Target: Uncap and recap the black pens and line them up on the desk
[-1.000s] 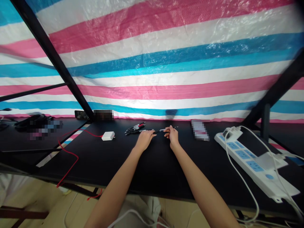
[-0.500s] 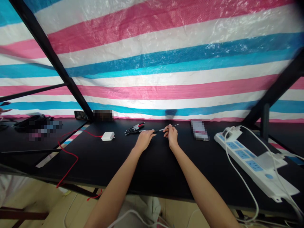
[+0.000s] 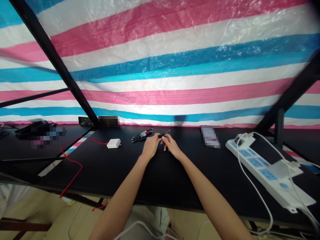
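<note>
Pen (image 3: 165,134) near far edge of tabletop (image 3: 160,176), mid-width; long axis runs left-right, right end tilted up. Left hand (image 3: 150,146) pinches its left end, right hand (image 3: 172,144) pinches just beside, fingers narrow. Loose pens (image 3: 142,134) lie just left.

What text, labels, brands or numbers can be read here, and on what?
Nothing can be read.
On the loose pens and the pen held by the right hand: markings too small.
On the packet: blurred out.
On the power strip: no legible marking.
</note>
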### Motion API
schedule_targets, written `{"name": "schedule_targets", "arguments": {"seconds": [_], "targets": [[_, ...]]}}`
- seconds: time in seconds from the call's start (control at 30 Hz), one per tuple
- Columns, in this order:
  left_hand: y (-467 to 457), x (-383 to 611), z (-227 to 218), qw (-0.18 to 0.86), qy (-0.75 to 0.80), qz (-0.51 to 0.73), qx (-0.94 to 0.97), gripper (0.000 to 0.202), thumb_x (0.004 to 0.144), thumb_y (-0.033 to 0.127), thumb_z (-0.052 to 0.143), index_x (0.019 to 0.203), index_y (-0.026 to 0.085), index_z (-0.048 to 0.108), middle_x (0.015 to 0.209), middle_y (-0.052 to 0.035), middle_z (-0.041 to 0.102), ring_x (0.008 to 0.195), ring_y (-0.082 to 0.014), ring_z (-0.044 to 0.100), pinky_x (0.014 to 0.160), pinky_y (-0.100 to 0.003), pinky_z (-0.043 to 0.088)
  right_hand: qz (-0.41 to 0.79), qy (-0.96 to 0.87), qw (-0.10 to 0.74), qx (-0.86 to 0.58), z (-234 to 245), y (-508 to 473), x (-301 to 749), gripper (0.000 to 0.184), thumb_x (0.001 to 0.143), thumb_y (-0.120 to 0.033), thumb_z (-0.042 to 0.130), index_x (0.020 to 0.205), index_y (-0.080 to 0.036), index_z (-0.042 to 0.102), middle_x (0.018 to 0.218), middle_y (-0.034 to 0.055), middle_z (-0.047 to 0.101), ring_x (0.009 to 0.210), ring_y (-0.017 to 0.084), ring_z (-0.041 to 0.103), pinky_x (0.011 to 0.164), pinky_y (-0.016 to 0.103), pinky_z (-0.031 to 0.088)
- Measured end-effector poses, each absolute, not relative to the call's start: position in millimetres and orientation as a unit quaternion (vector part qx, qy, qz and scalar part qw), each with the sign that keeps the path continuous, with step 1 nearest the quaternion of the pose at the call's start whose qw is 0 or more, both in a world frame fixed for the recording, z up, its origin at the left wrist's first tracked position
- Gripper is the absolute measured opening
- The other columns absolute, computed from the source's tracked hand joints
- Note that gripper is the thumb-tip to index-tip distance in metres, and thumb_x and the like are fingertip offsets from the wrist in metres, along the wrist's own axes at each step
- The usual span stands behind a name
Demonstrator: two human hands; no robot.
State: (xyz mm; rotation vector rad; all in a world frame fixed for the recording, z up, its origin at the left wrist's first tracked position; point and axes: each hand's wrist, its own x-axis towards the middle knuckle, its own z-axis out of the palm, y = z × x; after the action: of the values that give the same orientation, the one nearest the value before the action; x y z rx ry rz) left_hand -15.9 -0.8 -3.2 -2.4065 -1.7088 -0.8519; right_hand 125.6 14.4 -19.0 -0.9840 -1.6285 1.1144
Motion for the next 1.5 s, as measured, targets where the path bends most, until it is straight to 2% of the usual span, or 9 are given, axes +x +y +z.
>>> {"name": "schedule_targets", "arguments": {"seconds": [0.1, 0.27, 0.5, 0.7, 0.9, 1.1, 1.27, 1.5], "targets": [[0.5, -17.4, -3.8, 0.027, -0.566, -0.308, -0.764, 0.029, 0.091, 0.029, 0.031, 0.113, 0.014, 0.044, 0.094, -0.0084, 0.061, 0.086, -0.0190, 0.057, 0.075, -0.030, 0.040, 0.454, -0.656, 0.451, -0.400, -21.8, 15.9, 126.4, 0.039, 0.084, -0.051, 0.036, 0.108, -0.023, 0.047, 0.075, -0.0039, 0.060, 0.040, 0.006, 0.051, 0.040, 0.018, 0.035], [2.9, -19.0, -5.7, 0.052, -0.569, -0.312, -0.759, 0.026, 0.091, 0.022, 0.029, 0.104, 0.014, 0.050, 0.098, -0.0089, 0.059, 0.092, -0.0196, 0.053, 0.079, -0.032, 0.038, 0.433, -0.624, 0.481, -0.437, -23.0, 19.7, 129.0, 0.039, 0.085, -0.051, 0.030, 0.105, -0.023, 0.048, 0.072, -0.0037, 0.059, 0.040, 0.007, 0.051, 0.039, 0.019, 0.034], [13.1, -29.2, -12.0, 0.077, -0.595, -0.255, -0.758, 0.017, 0.085, 0.024, 0.047, 0.098, 0.017, 0.055, 0.091, -0.0059, 0.058, 0.090, -0.0202, 0.051, 0.078, -0.032, 0.036, 0.396, -0.578, 0.520, -0.488, -20.0, 22.5, 134.7, 0.038, 0.085, -0.050, 0.028, 0.101, -0.023, 0.050, 0.070, -0.0034, 0.060, 0.040, 0.007, 0.050, 0.041, 0.020, 0.034], [17.4, -36.3, -19.8, 0.080, -0.624, -0.218, -0.746, 0.016, 0.082, 0.019, 0.050, 0.096, 0.018, 0.058, 0.093, -0.0082, 0.055, 0.094, -0.0227, 0.049, 0.079, -0.034, 0.036, 0.387, -0.577, 0.526, -0.491, -18.7, 21.8, 135.8, 0.037, 0.086, -0.047, 0.027, 0.096, -0.022, 0.052, 0.067, -0.0034, 0.059, 0.039, 0.008, 0.049, 0.044, 0.021, 0.037], [9.0, -33.5, -18.0, 0.151, -0.625, -0.195, -0.741, 0.022, 0.084, 0.014, 0.042, 0.099, 0.019, 0.056, 0.099, -0.0096, 0.052, 0.097, -0.0244, 0.046, 0.081, -0.038, 0.034, 0.376, -0.631, 0.481, -0.478, -18.5, 17.5, 130.7, 0.034, 0.087, -0.043, 0.029, 0.091, -0.022, 0.055, 0.064, -0.0037, 0.061, 0.039, 0.007, 0.049, 0.050, 0.021, 0.039], [8.3, -33.1, -16.6, 0.170, -0.625, -0.183, -0.740, 0.029, 0.084, 0.010, 0.035, 0.105, 0.019, 0.052, 0.097, -0.0097, 0.055, 0.094, -0.0250, 0.048, 0.080, -0.039, 0.033, 0.365, -0.680, 0.430, -0.469, -18.4, 13.6, 128.4, 0.030, 0.087, -0.039, 0.031, 0.090, -0.023, 0.057, 0.064, -0.0050, 0.061, 0.041, 0.007, 0.051, 0.054, 0.021, 0.040], [7.8, -31.6, -15.2, 0.159, -0.613, -0.193, -0.749, 0.025, 0.085, 0.016, 0.036, 0.104, 0.018, 0.052, 0.092, -0.0087, 0.059, 0.090, -0.0248, 0.050, 0.080, -0.039, 0.033, 0.343, -0.713, 0.392, -0.469, -17.4, 11.2, 128.5, 0.028, 0.087, -0.037, 0.032, 0.088, -0.024, 0.057, 0.064, -0.0058, 0.062, 0.043, 0.007, 0.051, 0.056, 0.021, 0.038], [5.1, -23.0, -12.3, 0.075, -0.544, -0.206, -0.810, 0.020, 0.086, 0.019, 0.036, 0.096, 0.017, 0.053, 0.088, -0.0066, 0.060, 0.086, -0.0190, 0.054, 0.076, -0.031, 0.038, 0.276, -0.758, 0.312, -0.502, -13.2, 6.4, 127.3, 0.038, 0.089, -0.037, 0.031, 0.065, -0.020, 0.056, 0.059, -0.0038, 0.061, 0.053, 0.009, 0.053, 0.059, 0.020, 0.034]]}}
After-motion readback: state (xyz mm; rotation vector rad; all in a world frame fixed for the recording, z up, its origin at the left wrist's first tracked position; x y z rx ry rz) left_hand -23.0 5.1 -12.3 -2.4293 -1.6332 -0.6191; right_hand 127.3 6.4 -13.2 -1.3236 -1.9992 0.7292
